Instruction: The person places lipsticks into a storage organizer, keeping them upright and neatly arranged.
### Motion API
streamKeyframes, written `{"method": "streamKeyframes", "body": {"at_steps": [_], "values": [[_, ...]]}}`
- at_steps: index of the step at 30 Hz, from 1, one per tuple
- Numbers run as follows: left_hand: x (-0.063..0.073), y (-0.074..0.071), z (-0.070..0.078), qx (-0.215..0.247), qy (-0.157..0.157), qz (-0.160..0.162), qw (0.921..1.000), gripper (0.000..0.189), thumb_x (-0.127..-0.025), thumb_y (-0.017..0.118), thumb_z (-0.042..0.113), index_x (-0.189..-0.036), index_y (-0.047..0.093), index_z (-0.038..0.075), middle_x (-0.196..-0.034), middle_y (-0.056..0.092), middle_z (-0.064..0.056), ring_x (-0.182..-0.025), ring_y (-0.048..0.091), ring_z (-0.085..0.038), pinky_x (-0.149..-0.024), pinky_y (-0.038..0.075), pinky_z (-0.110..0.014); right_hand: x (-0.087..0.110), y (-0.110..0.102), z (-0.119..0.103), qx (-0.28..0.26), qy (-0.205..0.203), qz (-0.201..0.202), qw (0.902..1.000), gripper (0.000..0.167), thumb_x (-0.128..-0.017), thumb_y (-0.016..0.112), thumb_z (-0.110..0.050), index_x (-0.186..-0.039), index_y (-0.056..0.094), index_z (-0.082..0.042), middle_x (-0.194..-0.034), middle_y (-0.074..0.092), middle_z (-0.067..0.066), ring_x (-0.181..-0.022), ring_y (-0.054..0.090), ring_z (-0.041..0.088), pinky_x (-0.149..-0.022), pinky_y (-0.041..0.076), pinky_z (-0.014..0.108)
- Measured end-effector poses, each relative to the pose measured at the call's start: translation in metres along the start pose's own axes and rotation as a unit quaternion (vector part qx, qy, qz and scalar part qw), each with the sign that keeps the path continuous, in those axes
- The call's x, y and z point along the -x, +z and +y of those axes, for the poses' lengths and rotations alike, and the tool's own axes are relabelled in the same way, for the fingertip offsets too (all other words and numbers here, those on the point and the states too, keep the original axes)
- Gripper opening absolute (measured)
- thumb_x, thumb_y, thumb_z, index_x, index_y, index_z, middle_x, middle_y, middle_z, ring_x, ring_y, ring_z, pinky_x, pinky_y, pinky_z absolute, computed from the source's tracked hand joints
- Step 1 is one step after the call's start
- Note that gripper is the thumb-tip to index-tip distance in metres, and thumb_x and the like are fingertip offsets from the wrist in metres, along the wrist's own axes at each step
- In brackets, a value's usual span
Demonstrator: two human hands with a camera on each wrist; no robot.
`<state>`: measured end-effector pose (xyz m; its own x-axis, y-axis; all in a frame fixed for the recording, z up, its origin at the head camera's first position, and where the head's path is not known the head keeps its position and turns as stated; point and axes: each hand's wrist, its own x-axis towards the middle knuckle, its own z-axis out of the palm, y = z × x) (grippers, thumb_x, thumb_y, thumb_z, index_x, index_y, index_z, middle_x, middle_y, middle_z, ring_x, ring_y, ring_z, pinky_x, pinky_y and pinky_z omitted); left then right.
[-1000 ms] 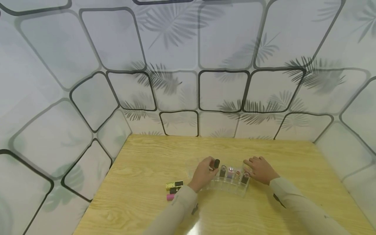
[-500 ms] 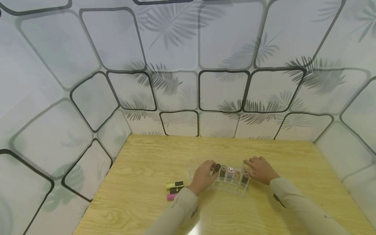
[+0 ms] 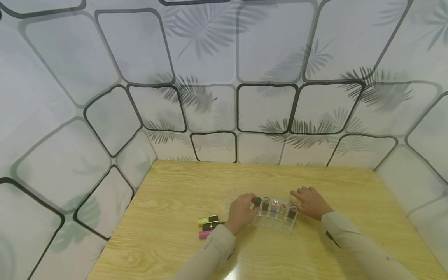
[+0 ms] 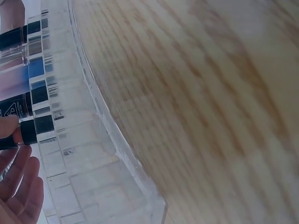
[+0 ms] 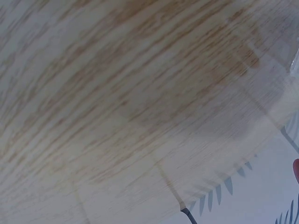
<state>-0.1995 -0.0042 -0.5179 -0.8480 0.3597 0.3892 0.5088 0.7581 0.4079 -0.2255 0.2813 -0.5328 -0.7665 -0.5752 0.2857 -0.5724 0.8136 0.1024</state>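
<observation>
My left hand [image 3: 241, 213] pinches a black lipstick [image 3: 258, 201] between thumb and fingers. In the left wrist view, the base of this lipstick [image 4: 29, 132] is down in a slot of a clear, curved lipstick organizer [image 4: 88, 161]. Several other tubes fill the row to its right, among them a dark one [image 3: 266, 204], a pink and blue one [image 3: 275, 205] and a black one [image 3: 292, 212] at the end. My right hand [image 3: 311, 203] holds the organizer's right end, with thumb and index finger at its corner. Only a fingertip [image 5: 296, 171] shows in the right wrist view.
Left of the organizer, a gold and black tube [image 3: 208, 221], a black tube [image 3: 210, 226] and a pink tube [image 3: 204, 235] lie on the wooden table [image 3: 168, 194]. Patterned cloth walls [image 3: 213, 109] enclose the table at the back and sides.
My left hand has lowered the black lipstick from above the organizer into a slot, turning it more upright. The right hand has kept its place at the organizer's end.
</observation>
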Motion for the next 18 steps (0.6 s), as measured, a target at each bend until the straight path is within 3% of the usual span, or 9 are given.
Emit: {"method": "streamKeyframes", "body": {"at_steps": [5, 18], "values": [[-0.0002, -0.0007, 0.0, -0.034, -0.001, 0.007, 0.9994, 0.027, -0.077, 0.074, 0.027, -0.098, 0.065, 0.013, -0.087, 0.07, 0.003, -0.071, 0.063, -0.008, -0.056, 0.044, -0.011, -0.0004, 0.0005, 0.0006, 0.005, -0.002, 0.0, 1.0, 0.028, -0.088, 0.059, -0.032, -0.107, 0.061, -0.011, -0.086, 0.063, 0.005, -0.079, 0.059, 0.023, -0.074, 0.049, 0.047], [0.0022, -0.0045, -0.0037, -0.15, 0.052, 0.022, 0.9871, 0.03, -0.077, 0.073, 0.036, -0.095, 0.067, 0.013, -0.084, 0.068, 0.002, -0.067, 0.06, -0.008, -0.056, 0.046, -0.013, -0.0012, -0.0058, -0.0029, 0.009, -0.004, -0.001, 1.0, 0.03, -0.087, 0.061, -0.031, -0.107, 0.061, -0.01, -0.086, 0.063, 0.006, -0.08, 0.06, 0.024, -0.073, 0.049, 0.046]]}}
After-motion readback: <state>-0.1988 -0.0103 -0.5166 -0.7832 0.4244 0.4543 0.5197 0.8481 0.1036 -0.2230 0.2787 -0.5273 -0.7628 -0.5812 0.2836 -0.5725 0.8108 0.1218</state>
